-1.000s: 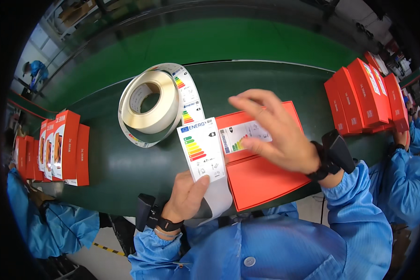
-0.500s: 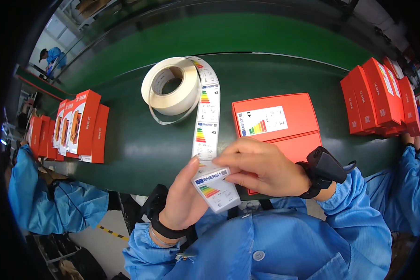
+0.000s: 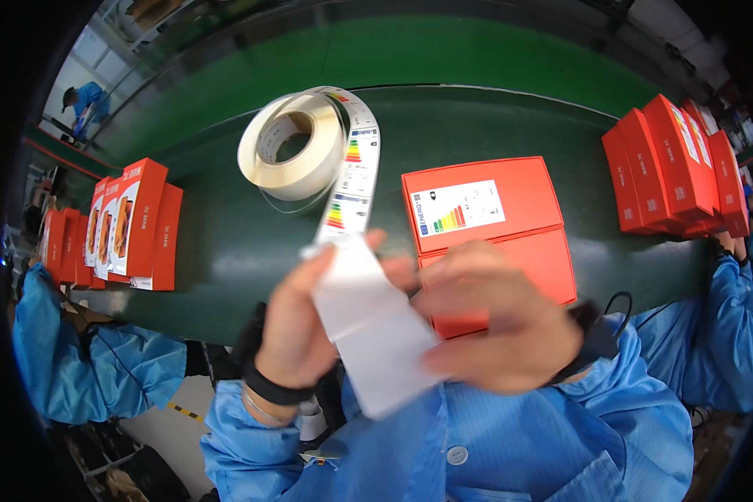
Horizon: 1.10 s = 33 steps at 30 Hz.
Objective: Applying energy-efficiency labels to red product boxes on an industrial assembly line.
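Orange cardboard boxes lie flat near the front edge of the dark green worktop point(image 3: 226, 243): the upper box point(image 3: 477, 201) already carries a rectangular label with coloured bars, while the one below it point(image 3: 527, 268), partly hidden by the hands, shows a bare matte face. Both hands are closed on the white paper strip point(image 3: 368, 318), the left hand point(image 3: 297, 322) pinching its edge, the blurred right hand point(image 3: 494, 330) gripping its lower part. The strip, glossy and smooth, runs up to a round label roll point(image 3: 297, 146) standing toward the worktop's back edge. More orange boxes point(image 3: 678, 163) stand upright at the right edge, so labelling looks barely begun
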{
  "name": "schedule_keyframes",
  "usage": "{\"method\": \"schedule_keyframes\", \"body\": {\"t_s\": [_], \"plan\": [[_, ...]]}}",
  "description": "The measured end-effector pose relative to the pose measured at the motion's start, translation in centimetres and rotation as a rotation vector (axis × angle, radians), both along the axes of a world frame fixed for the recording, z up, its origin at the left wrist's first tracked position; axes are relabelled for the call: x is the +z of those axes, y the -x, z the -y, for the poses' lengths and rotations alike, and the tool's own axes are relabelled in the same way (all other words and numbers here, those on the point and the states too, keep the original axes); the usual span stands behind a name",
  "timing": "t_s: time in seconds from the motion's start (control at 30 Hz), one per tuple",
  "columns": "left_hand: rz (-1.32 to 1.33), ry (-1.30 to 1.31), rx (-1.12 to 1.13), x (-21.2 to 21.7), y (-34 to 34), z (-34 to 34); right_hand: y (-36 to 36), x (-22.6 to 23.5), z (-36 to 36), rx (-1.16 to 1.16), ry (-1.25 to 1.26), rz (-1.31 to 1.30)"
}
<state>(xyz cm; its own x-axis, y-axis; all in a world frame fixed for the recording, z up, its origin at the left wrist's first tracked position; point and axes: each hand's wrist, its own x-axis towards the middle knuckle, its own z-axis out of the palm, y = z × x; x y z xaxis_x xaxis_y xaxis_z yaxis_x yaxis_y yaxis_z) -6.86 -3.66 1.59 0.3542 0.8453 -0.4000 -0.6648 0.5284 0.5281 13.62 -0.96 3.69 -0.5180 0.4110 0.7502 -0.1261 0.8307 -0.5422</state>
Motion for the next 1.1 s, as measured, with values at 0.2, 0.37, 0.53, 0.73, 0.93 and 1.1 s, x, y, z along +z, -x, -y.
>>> {"method": "schedule_keyframes", "body": {"t_s": [0.2, 0.37, 0.53, 0.73, 0.93, 1.1], "plan": [[-0.481, -0.128, 0.138, -1.1, 5.2, -2.9, -5.0, 1.2, -2.7, 0.108, 0.792, 0.005], [-0.472, -0.147, -0.115, -4.3, 5.3, -3.8, -4.8, -1.7, -4.9, 0.109, 0.46, 0.729], [-0.538, -0.175, -0.202, -6.3, 5.3, -4.3, -3.1, -2.5, -5.2, 0.132, 0.313, 0.997], [-0.498, -0.176, -0.211, -6.8, 5.7, -4.4, -2.0, -2.2, -5.5, 0.11, 0.295, 1.149], [-0.524, -0.188, -0.217, -6.8, 5.6, -4.4, -1.8, -2.2, -5.4, 0.084, 0.241, 1.197], [-0.529, -0.191, -0.209, -6.7, 5.5, -4.4, -2.0, -2.3, -5.4, 0.096, 0.227, 1.156]]}}
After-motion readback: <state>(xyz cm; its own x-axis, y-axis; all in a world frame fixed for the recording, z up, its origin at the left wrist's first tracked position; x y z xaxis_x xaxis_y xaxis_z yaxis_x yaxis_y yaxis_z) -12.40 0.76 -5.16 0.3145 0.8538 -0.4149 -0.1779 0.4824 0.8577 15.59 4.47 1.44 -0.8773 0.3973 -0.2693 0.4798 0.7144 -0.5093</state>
